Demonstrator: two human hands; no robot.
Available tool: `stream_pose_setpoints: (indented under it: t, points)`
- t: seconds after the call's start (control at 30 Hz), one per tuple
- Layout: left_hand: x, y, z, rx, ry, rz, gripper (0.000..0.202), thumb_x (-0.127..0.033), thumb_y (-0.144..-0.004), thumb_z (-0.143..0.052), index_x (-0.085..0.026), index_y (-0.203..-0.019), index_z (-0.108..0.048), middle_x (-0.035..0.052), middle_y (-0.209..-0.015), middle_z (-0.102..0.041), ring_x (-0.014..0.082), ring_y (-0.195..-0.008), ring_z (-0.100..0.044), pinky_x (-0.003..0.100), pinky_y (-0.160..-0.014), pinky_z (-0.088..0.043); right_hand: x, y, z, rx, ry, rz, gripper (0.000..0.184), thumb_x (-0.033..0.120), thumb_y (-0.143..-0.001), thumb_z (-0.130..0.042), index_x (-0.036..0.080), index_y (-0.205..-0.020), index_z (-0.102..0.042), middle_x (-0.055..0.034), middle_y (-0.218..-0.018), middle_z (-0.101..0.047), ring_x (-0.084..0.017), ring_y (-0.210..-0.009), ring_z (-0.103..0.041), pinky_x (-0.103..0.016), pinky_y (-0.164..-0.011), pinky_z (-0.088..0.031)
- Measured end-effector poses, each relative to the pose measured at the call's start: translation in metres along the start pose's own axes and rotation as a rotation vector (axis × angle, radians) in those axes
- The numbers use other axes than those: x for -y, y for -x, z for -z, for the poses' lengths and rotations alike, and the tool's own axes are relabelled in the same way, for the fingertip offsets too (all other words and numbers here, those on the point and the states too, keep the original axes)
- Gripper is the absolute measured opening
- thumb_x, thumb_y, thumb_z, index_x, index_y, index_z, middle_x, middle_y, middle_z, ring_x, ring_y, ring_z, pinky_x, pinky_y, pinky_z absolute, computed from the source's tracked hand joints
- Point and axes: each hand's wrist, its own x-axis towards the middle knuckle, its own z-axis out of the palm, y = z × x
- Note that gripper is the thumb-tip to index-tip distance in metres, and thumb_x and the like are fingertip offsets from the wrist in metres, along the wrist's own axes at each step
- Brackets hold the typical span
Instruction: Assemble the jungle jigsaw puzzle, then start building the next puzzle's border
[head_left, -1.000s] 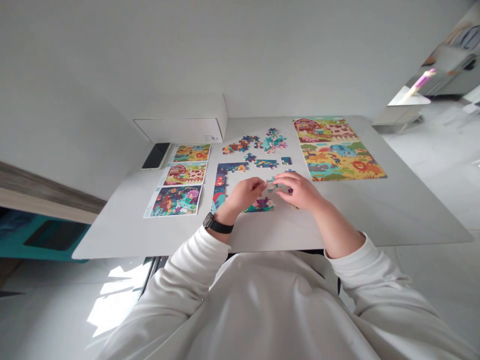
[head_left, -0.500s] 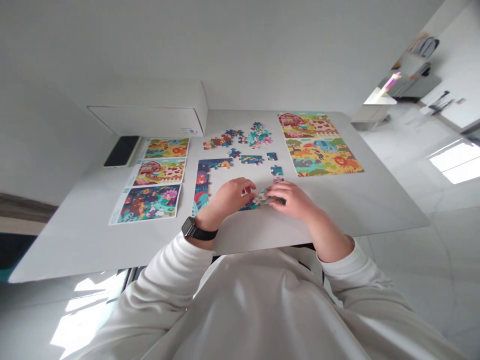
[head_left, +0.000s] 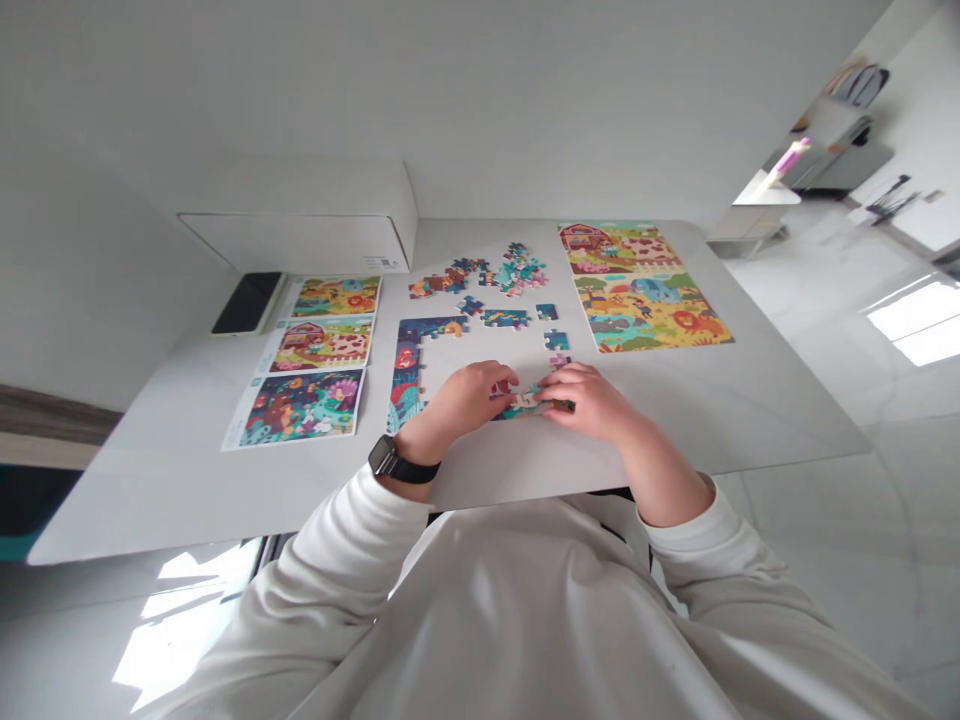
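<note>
Drawn together: left hand [head_left: 469,398] and right hand [head_left: 585,402] now meet over a strip of jigsaw pieces [head_left: 532,403]

Since the earlier frame, the hands have closed from a looser hold to meet over the strip, which lies flat on the near part of the white worktop [head_left: 750,420]. Both hands are curled and pressed toward each other, their fingertips pinching the strip from either end, and the fingers hide part of it. Its visible pieces show teal, cream and dark blue, though the joins are too small to make out. A black smartwatch [head_left: 394,462] sits on the left wrist, below a cream sleeve [head_left: 352,530].

Just beyond the left hand, a partly built puzzle frame [head_left: 409,370] forms an L of dark blue pieces, with its inside unfilled. Further out, small loose pieces [head_left: 555,340] and short joined clusters [head_left: 504,318] lie apart, ahead of a scattered heap of pieces [head_left: 517,270]. So only part of the puzzle stands joined, and much of it remains loose.

To the left lie three printed picture sheets [head_left: 300,410], with a phone [head_left: 247,303] and a white box [head_left: 300,245] beyond them. At the far right of the worktop lies a large farm-and-safari picture [head_left: 645,290].
</note>
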Motion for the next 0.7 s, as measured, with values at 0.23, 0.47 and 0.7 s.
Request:
stream_pose_setpoints:
  t: [0.23,0.47,0.7]
  points:
    - [-0.0029,-0.0001,0.0009,0.048,-0.012,0.026,0.018,-0.026,-0.093,-0.069,-0.023,-0.109,-0.078,0.0048,-0.099,-0.076,0.0231,-0.091,-0.071,0.034,-0.086,-0.054,0.0007,-0.0004,-0.0009,0.007,-0.001,0.028,0.022,0.022,-0.089,-0.085,0.031,-0.109,-0.087,-0.0064,-0.113,-0.081,-0.029,-0.110,-0.071,-0.048,-0.103,-0.054]
    - [-0.0033,-0.0006,0.0003,0.078,-0.041,0.018,0.018,-0.027,-0.094,-0.068,-0.023,-0.109,-0.078,0.0060,-0.098,-0.075,0.0230,-0.087,-0.069,0.034,-0.083,-0.053,0.0001,0.0004,-0.0019,0.021,0.007,0.029,0.023,0.024,-0.090,-0.085,0.033,-0.111,-0.087,-0.0065,-0.113,-0.079,-0.028,-0.112,-0.070,-0.048,-0.104,-0.053]
    - [-0.0041,0.0016,-0.0012,0.092,-0.077,0.021,0.021,-0.031,-0.096,-0.070,-0.025,-0.114,-0.079,0.0055,-0.100,-0.073,0.0225,-0.089,-0.070,0.033,-0.081,-0.051,0.0020,0.0015,-0.0036,0.002,0.020,0.031,0.022,0.024,-0.090,-0.084,0.032,-0.111,-0.087,-0.0077,-0.118,-0.076,-0.030,-0.117,-0.070,-0.052,-0.109,-0.053]
